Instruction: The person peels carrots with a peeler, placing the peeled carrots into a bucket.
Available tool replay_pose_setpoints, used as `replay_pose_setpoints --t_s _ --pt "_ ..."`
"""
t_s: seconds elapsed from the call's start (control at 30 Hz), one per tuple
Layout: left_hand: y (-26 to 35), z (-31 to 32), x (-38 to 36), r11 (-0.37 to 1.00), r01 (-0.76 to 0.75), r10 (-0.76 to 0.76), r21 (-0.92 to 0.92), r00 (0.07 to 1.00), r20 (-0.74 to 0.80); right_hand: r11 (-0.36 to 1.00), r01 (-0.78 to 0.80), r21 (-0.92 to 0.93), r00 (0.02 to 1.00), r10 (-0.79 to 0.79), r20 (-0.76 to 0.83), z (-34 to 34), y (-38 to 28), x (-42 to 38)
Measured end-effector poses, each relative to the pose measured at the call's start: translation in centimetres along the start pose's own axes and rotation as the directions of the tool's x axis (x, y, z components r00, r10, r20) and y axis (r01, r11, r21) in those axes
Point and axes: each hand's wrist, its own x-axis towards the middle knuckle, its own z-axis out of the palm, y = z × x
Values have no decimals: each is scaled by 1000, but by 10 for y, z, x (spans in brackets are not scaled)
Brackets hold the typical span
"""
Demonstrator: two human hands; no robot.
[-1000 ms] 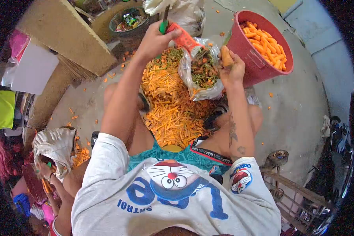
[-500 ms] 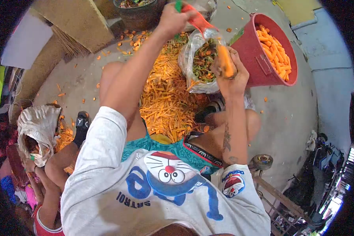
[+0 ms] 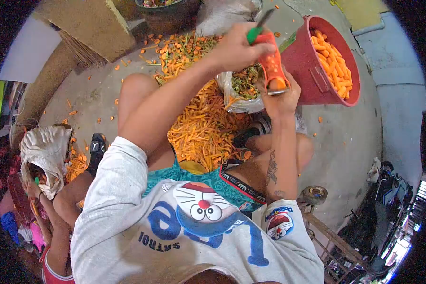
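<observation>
My left hand (image 3: 241,47) is closed around a red peeler (image 3: 271,59) and also a knife with a green handle (image 3: 254,35), whose dark blade points up and away. In my right hand (image 3: 286,97) is a carrot (image 3: 276,84), held upright over the floor. The peeler's metal end lies across the carrot's near end, and the red body hides much of the carrot. Just beyond my right hand stands a clear plastic bag (image 3: 228,92) with carrot tops and trimmings (image 3: 247,80). A heap of orange peelings (image 3: 201,128) covers the floor between my legs.
To the right, a tilted red bucket (image 3: 307,71) holds many peeled carrots (image 3: 333,66). A dark tub (image 3: 163,19) and a whitish sack (image 3: 225,16) stand at the back. At left, another person's hand (image 3: 32,189) is by a white sack (image 3: 45,151). A metal frame (image 3: 336,241) stands lower right.
My left hand has moved right and slightly down, bringing the peeler from the carrot's far end to its near end. The knife blade now shows. My right hand still grips the carrot.
</observation>
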Motion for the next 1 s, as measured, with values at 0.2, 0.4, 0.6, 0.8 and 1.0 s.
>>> replay_pose_setpoints --t_s 0.2,0.4,0.6,0.8,1.0 --pt "-26 -34 22 971 230 -240 -73 946 -218 1000 -26 9 993 25 112 -2 -6 -5" --pt "-10 -10 7 995 -94 95 27 995 -43 997 68 -48 998 -67 19 16 2 -11" --pt "0 -9 -1 989 137 -127 58 980 -154 999 -34 -24 993 37 115 -6 -5 1" --pt "-28 -42 20 995 53 -41 88 990 -131 995 23 -99 998 -17 63 14 -3 -11" --pt "13 3 -10 944 -329 329 26 944 -7 997 65 -43 992 -70 -107 25 2 -10"
